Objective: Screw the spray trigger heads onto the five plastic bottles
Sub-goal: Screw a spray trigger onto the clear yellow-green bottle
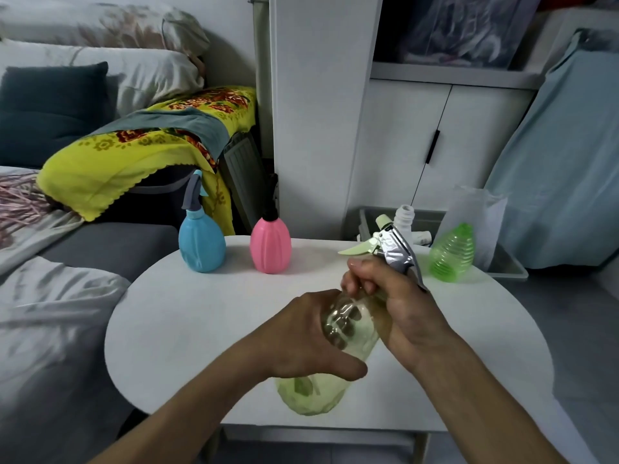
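Hands [301, 333] [398, 306] grip pale bottle [348, 326] and trigger head [388, 244]; blue [201, 242], pink bottles [270, 244] behind.

A round white table [187, 316] occupies the centre of the view. A grey sofa [110, 242] stands to its left, carrying a dark blue cushion [50, 108] and a white pillow [140, 72]. A yellow floral cloth [134, 155] drapes over an object beside the sofa. A white cabinet [402, 139] with a black handle [432, 150] stands behind the table. A grey bin [509, 266] sits near the table's far right edge.
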`<state>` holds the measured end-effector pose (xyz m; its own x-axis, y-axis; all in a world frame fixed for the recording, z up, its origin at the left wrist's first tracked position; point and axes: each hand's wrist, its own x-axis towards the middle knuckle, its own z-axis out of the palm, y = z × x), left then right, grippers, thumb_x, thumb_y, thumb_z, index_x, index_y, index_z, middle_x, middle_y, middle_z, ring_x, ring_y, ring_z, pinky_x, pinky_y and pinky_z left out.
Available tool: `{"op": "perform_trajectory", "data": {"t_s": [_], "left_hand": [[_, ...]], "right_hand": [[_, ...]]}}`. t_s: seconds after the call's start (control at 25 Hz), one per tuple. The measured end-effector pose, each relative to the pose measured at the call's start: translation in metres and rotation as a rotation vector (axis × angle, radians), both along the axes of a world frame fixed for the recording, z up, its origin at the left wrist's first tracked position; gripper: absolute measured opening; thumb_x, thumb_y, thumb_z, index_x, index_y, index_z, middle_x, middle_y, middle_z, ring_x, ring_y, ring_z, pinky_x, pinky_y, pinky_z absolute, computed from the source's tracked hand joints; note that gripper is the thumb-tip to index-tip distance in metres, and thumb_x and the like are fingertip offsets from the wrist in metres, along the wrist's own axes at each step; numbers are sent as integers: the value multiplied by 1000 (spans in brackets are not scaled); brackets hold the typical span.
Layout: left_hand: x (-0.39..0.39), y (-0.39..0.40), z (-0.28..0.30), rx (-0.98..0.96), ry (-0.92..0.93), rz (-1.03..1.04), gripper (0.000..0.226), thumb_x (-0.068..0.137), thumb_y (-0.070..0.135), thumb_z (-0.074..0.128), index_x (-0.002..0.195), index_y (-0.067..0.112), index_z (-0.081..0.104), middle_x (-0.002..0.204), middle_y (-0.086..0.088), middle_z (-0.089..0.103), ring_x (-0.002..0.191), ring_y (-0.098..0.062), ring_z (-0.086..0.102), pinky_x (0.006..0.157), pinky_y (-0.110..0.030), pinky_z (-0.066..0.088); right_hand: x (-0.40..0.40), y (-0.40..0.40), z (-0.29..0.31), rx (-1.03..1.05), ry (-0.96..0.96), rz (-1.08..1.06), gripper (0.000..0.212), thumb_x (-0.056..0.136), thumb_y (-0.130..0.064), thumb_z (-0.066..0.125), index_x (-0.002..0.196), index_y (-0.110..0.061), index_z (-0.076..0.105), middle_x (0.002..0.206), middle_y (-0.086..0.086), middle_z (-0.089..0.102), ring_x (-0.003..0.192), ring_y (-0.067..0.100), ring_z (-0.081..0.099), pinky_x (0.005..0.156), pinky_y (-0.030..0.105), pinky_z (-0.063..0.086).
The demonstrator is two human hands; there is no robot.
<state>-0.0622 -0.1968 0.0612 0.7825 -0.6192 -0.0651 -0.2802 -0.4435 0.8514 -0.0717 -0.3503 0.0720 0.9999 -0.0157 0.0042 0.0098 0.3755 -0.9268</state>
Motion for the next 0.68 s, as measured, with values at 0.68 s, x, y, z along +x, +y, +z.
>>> {"op": "perform_trajectory", "data": {"t_s": [0.68], "left_hand": [[9, -18, -20, -13, -152, 182, 80, 49, 49, 85, 120, 41, 48, 105, 16, 68, 94, -3, 65, 84, -36, 56]], "right_hand": [[14, 0, -9, -59, -43, -184, 33, 77, -12, 71, 49, -17, 54, 68, 19, 60, 74, 26, 62, 79, 41, 54]]}}
